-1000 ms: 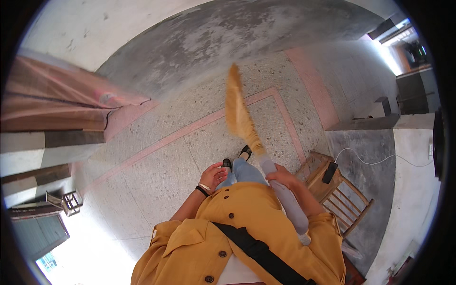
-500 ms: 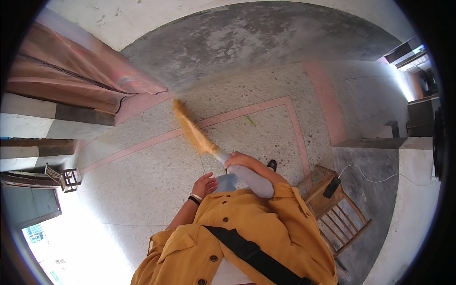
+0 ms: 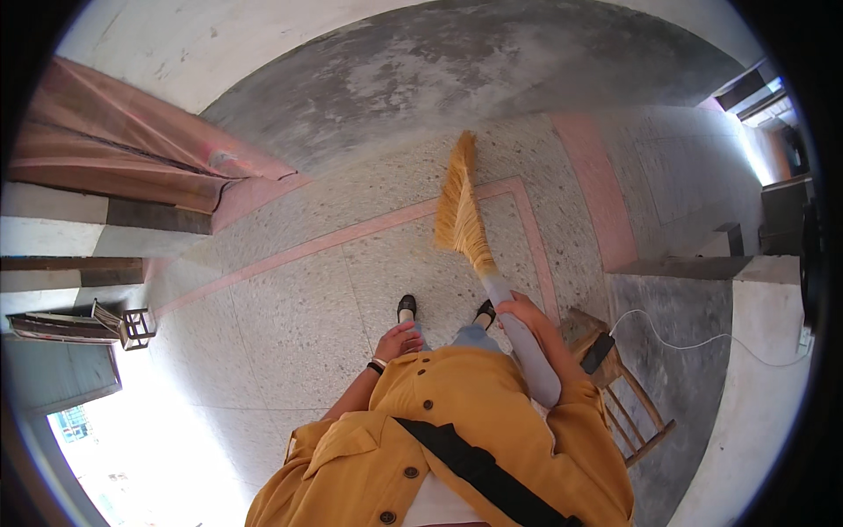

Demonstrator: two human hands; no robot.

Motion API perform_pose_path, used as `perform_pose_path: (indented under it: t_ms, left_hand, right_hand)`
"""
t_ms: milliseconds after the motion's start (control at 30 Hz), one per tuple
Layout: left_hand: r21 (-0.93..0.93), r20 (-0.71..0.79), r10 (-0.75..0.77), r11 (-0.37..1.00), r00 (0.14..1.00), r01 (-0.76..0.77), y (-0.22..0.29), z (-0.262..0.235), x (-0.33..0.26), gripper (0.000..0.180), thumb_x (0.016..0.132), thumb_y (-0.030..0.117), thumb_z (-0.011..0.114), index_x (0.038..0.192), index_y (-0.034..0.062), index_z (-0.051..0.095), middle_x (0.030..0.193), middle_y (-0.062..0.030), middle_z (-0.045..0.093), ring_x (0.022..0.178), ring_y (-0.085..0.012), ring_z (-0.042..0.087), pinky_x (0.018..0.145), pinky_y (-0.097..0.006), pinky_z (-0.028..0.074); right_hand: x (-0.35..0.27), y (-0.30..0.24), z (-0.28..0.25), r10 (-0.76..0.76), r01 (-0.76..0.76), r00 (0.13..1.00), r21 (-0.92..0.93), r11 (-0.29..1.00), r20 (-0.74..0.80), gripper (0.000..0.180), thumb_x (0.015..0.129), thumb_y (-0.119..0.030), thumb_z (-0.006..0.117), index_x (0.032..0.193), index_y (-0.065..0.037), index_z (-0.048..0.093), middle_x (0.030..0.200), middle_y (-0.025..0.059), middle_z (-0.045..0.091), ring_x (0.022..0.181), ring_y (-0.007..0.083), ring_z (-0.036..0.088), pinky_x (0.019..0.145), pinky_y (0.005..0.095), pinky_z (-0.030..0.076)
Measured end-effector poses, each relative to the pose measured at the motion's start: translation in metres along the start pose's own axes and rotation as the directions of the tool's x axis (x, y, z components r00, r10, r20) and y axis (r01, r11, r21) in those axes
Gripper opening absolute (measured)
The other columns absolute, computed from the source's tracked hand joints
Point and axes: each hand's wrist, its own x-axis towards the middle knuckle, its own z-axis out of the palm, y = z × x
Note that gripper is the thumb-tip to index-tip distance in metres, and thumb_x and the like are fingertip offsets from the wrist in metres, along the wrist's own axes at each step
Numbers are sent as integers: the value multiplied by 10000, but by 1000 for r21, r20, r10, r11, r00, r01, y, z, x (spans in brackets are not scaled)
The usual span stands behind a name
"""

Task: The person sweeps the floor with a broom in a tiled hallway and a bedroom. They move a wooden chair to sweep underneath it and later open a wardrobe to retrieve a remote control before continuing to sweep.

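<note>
From my end, I have the left hand (image 3: 399, 341) loosely open in front of the waist, fingers slightly bent and pointing right, its forearm (image 3: 353, 392) angling up from the lower left. My right hand (image 3: 520, 313) is closed in a grip, elbow bent; its fingers seem wrapped underneath, though I can't see them fully. The feet (image 3: 407, 306) stand apart.

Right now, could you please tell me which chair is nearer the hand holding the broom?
The slatted chair at right, near the right hand on the broom; the other chair is far left.
</note>
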Motion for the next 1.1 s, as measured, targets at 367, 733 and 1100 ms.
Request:
perform_pose_path:
  t_ms: [367, 733, 1100]
  left_hand:
    - [23, -78, -45, 999, 996, 47, -30, 65, 10, 348, 795, 73, 519, 1137, 47, 463, 922, -118, 565, 792, -238, 589, 697, -351, 508]
    - [61, -65, -57, 996, 996, 61, -38, 104, 20, 330, 797, 68, 514, 1124, 64, 469, 892, -103, 573, 778, -215, 592, 672, -338, 515]
    - [116, -36, -42, 992, 998, 46, -36, 135, 31, 306, 807, 66, 491, 1113, 60, 479, 897, -103, 561, 773, -213, 581, 661, -328, 507]
  right_hand:
    - [1, 42, -23, -24, 163, 965, -528, 834, 260, 630, 561, -190, 669, 1119, 13, 460, 957, 114, 556, 871, 201, 531, 755, 286, 424]
    - [-33, 111, -182, -32, 7, 999, -591, 807, -32, 594, 552, -206, 700, 1086, -15, 524, 965, 107, 580, 877, 182, 541, 765, 283, 427]
    - [-10, 28, -247, -269, 0, 849, -509, 861, -454, 696, 527, -178, 661, 1139, 65, 436, 1065, 236, 527, 988, 306, 529, 814, 323, 433]
